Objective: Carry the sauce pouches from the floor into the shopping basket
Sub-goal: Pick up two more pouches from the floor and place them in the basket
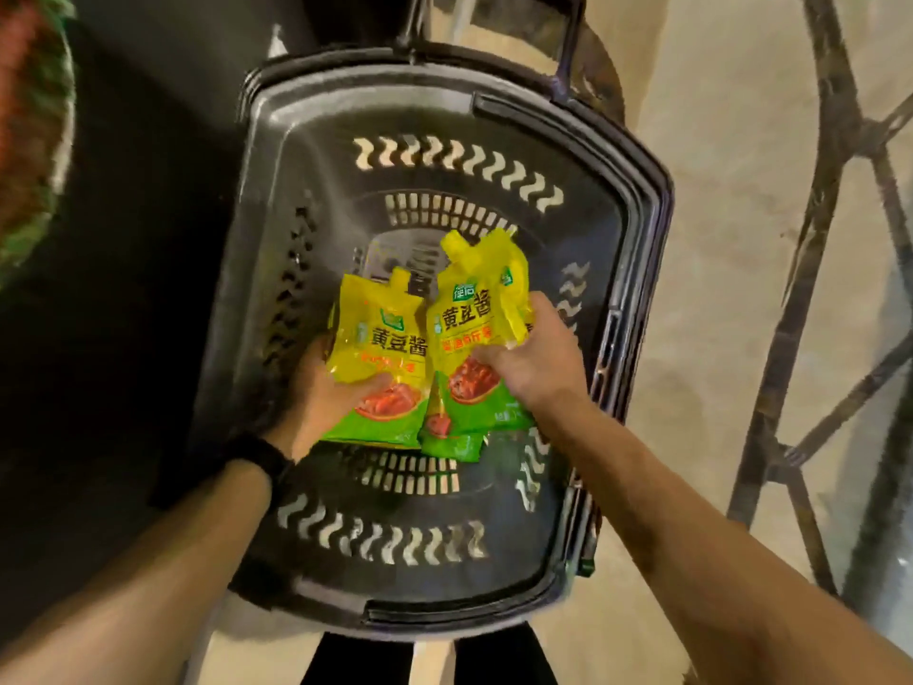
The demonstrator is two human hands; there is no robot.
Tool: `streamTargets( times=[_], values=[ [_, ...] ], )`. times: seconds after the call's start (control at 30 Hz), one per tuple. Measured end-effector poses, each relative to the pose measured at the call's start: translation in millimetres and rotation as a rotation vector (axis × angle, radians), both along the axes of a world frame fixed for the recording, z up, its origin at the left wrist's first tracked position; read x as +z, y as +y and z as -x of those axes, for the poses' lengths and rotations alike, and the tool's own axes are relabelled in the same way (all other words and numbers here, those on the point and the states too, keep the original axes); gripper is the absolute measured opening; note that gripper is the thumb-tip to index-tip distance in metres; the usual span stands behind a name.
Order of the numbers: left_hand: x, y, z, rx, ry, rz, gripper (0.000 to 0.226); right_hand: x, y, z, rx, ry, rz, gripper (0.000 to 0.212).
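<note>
At the far left everything is dark and blurred. The left hand (pixel 321 388), with a black wristband (pixel 262 459), reaches in from the near left. Its grip is closed on a yellow-and-green pouch (pixel 390 338), with the thumb across the front and the fingers underneath. Whether more pouches lie under that one cannot be told.

Just right of it, and touching it, is a bunch (pixel 469 318) of the same pouches, fanned out with their spouts pointing far. The right hand (pixel 533 358) grips the bunch at its right edge, fingers curled round it.

Both loads are inside the rim of the black basket (pixel 642 190). Whether they touch its slotted bottom cannot be told. The basket's handle (pixel 568 42) stands up at the far side. To the right is pale floor (pixel 731 239), then a dark metal frame (pixel 840 140).
</note>
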State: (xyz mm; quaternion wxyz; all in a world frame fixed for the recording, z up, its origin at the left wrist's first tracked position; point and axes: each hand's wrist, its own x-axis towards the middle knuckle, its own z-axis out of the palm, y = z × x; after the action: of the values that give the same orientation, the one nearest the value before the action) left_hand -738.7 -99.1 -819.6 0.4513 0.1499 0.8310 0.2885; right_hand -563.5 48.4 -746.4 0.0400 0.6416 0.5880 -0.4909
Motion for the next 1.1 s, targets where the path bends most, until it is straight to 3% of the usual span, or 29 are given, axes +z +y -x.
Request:
streamTargets(
  times=[0.2,0.37,0.47,0.53,0.63,0.73,0.83,1.03,1.1],
  values=[
    [-63.1,-6.5,8.0,-0.163,-0.124,0.126,0.078,-67.0,23.7,40.2,0.179,-0.029,0.011,0.059],
    [-77.7,-15.1,2.5,-0.390,0.153,0.297,0.083,-126.7,58.7,65.8,0.316,0.060,0.136,0.071],
    [-81.1,-8.6,-4.3,-0.568,0.514,0.236,0.101,-158.1,80.0,85.1,0.518,0.051,0.189,0.076],
    [-83.7,-1.8,-8.1,-0.784,0.649,0.199,0.093,-175.9,90.3,95.2,0.626,0.111,0.253,0.076],
    [-106.7,-12.5,-15.8,-0.995,0.559,0.358,0.068,-200.0,102.6,103.1,0.846,0.052,0.149,0.064],
    [-122.8,-33.2,-28.7,-0.970,0.587,0.416,0.065,-217.1,114.7,97.2,0.914,-0.091,-0.142,0.052],
    [-125.7,-49.4,-38.7,-0.916,0.599,0.381,0.065,-224.0,110.7,94.5,0.886,-0.124,-0.268,0.048],
    [-100.3,-82.0,-55.7,-1.027,0.479,0.555,0.069,-211.8,115.0,94.0,0.783,-0.008,-0.033,0.048],
    [-93.6,-78.7,-55.8,-1.041,0.474,0.543,0.068,-209.1,106.6,92.3,0.881,-0.055,-0.130,0.059]
  ],
)
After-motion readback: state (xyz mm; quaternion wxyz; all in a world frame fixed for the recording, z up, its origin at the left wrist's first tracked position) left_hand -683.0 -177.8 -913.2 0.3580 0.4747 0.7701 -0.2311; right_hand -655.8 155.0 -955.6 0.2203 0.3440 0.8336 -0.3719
